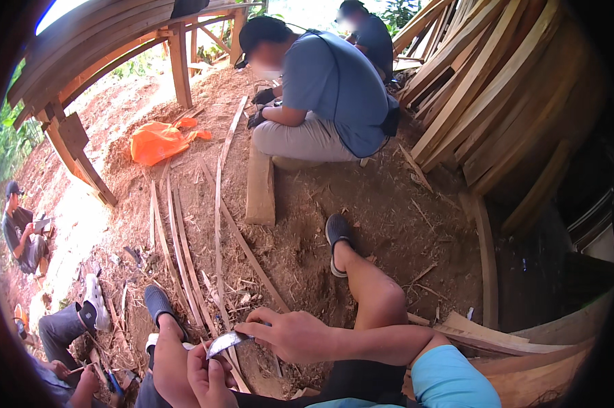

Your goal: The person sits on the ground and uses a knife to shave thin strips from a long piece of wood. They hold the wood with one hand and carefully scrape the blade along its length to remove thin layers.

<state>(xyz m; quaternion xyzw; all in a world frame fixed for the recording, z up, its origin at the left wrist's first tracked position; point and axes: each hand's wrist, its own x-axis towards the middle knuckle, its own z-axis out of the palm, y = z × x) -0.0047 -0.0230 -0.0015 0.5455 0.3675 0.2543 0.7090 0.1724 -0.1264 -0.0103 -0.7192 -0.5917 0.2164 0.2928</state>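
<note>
My right hand [299, 338] is closed around the handle of a knife [224, 345] with a short, curved metal blade. The handle is mostly hidden in the fist. Its blade points left, toward my left hand [210, 382], just below it. Between the left thumb and fingers is a thin wooden strip [237, 378], which passes under the blade. Whether the edge touches the strip I cannot tell. Both hands are over my lap, between my bent knees.
Long thin wooden strips [177, 238] lie on the shaving-covered ground ahead. Beyond them is an orange plastic bag [158, 141]. A person in a blue shirt [320, 81] squats by a wooden block [260, 187]. Curved planks [477, 88] lean at right; other people work at left and behind.
</note>
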